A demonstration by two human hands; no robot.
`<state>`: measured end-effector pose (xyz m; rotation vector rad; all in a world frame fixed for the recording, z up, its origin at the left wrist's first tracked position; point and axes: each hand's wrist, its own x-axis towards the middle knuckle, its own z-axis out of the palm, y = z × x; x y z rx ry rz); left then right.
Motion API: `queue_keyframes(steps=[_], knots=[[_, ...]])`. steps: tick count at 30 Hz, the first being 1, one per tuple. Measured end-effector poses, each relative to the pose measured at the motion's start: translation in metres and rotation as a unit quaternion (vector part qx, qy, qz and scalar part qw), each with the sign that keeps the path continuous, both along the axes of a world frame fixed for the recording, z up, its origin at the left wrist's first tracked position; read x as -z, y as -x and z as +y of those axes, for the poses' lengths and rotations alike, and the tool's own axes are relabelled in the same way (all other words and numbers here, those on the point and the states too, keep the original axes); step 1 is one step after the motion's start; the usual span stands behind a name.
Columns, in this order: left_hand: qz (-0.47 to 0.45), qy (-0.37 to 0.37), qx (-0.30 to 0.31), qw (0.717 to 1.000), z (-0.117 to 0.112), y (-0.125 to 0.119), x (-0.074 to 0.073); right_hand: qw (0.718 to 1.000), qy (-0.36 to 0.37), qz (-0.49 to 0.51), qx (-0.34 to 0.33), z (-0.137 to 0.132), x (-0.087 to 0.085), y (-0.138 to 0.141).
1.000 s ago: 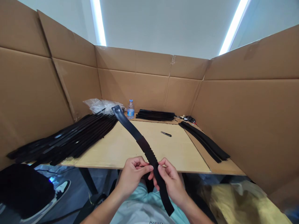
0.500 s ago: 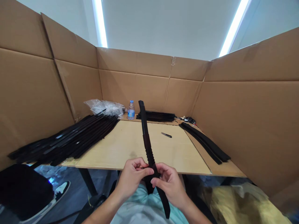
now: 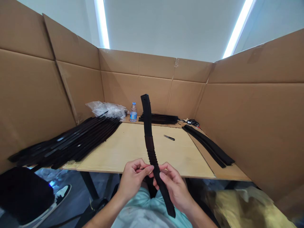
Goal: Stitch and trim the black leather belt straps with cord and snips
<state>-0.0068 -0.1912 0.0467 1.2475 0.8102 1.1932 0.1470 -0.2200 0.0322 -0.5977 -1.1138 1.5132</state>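
The left grip [image 3: 133, 181] and right grip [image 3: 173, 189] both pinch a black strap [image 3: 149, 139]; well beyond them stands a capped plastic bottle [image 3: 133, 113] of clear liquid.

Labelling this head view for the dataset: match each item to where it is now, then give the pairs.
Items:
1. black strap
2. small knife
3. plastic water bottle
4. stack of black straps on the right

Places:
A. at the back of the table, beside crumpled clear plastic
B. lying along the table's right side
C. held up between the left hand and right hand
D. lying flat on the tan board

Pairs: 1-C, 2-D, 3-A, 4-B
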Motion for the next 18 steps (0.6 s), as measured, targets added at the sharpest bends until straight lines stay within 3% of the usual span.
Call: queue_keyframes(steps=[9,18], knots=[[-0.042,0.033,0.030,0.998,0.005,-0.002,0.006,0.999,-0.028,-0.021,0.011,0.002,0.010,0.004],[-0.016,0.012,0.047,0.999,0.000,-0.001,0.000,0.999,-0.028,-0.031,0.021,0.000,0.004,0.007]])
